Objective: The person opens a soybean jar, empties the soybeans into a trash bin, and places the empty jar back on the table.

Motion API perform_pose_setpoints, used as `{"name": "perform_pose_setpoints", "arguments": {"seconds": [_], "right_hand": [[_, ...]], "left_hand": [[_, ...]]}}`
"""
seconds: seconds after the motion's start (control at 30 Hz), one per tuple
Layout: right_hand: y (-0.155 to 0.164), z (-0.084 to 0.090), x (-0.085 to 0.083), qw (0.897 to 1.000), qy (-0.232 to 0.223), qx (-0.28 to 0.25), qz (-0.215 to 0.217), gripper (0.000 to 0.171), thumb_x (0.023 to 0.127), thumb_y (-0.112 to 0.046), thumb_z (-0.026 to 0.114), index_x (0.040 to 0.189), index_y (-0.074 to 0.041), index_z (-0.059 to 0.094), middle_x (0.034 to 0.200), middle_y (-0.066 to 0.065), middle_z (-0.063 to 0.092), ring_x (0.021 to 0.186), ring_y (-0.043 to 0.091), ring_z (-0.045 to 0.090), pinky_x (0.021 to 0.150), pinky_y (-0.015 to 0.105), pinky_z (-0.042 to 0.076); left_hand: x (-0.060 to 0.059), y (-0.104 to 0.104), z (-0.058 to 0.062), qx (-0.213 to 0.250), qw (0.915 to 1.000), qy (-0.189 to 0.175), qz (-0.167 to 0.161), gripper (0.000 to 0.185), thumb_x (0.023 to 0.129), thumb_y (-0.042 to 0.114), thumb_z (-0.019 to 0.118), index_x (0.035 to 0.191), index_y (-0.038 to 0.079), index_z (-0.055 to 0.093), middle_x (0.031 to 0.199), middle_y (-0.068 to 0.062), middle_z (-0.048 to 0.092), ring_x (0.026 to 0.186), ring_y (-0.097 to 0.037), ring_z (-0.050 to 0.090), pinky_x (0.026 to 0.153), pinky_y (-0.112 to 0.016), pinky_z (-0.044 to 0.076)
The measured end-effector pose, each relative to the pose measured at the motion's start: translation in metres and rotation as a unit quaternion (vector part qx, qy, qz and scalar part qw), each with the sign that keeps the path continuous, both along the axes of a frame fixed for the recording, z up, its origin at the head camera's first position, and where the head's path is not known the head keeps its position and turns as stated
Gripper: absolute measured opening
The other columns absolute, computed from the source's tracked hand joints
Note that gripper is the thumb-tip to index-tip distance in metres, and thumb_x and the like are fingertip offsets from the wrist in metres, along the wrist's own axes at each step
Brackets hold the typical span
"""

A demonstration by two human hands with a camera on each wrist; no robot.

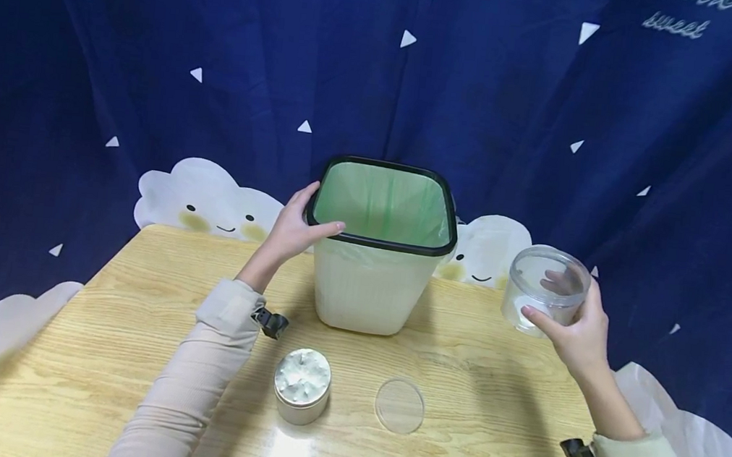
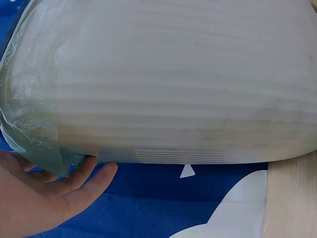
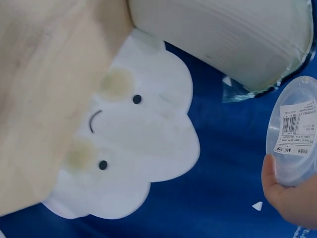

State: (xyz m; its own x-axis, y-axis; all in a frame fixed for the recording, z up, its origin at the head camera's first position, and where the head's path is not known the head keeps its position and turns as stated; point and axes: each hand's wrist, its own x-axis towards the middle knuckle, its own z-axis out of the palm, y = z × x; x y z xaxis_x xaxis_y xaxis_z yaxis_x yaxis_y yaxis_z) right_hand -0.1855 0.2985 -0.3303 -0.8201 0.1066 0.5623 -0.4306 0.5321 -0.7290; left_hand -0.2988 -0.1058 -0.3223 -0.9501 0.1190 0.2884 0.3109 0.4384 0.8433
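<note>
— Where's everything?
— My left hand grips the bin rim; my right hand holds the clear jar above the table's edge.
— The risk?
— It could slip from my fingers.

bins: 1 | clear jars: 1 | metal tins: 1 | loose lids: 1

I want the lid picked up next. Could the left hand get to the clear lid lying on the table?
Probably yes. The left hand only grips the bin rim, and the clear lid lies uncovered on the table; the metal tin sits beside it, not over it.
</note>
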Motion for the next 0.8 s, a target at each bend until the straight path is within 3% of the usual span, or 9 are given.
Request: {"name": "perform_pose_setpoints", "arguments": {"seconds": [0.23,0.47,0.8], "right_hand": [[0.001,-0.036,0.002,0.999,-0.036,-0.007,-0.02,0.086,0.064,0.008,0.075,0.137,-0.009,0.034,0.111,-0.016,0.054,0.099,0.0,0.053,0.08,0.009,0.037],[-0.002,-0.067,0.008,0.997,-0.068,-0.007,-0.029,0.083,0.067,0.003,0.076,0.137,-0.008,0.033,0.116,0.009,0.055,0.1,-0.002,0.05,0.082,0.007,0.034],[-0.001,-0.104,0.02,0.988,-0.145,-0.003,-0.054,0.083,0.072,-0.012,0.077,0.14,-0.013,0.029,0.121,0.014,0.051,0.101,-0.004,0.046,0.081,0.007,0.032]], "left_hand": [[0.001,-0.001,0.0,0.0,1.0,0.001,0.0,0.09,0.072,0.036,0.072,0.144,0.011,0.025,0.146,-0.012,0.023,0.133,-0.026,0.021,0.106,-0.044,0.02],[0.001,-0.001,0.0,0.008,1.0,0.002,-0.003,0.088,0.073,0.035,0.072,0.144,0.01,0.025,0.146,-0.012,0.023,0.133,-0.026,0.021,0.106,-0.043,0.02],[0.001,0.0,0.0,0.005,1.0,0.003,-0.001,0.089,0.073,0.036,0.072,0.144,0.011,0.025,0.146,-0.012,0.023,0.133,-0.026,0.021,0.106,-0.043,0.02]]}}
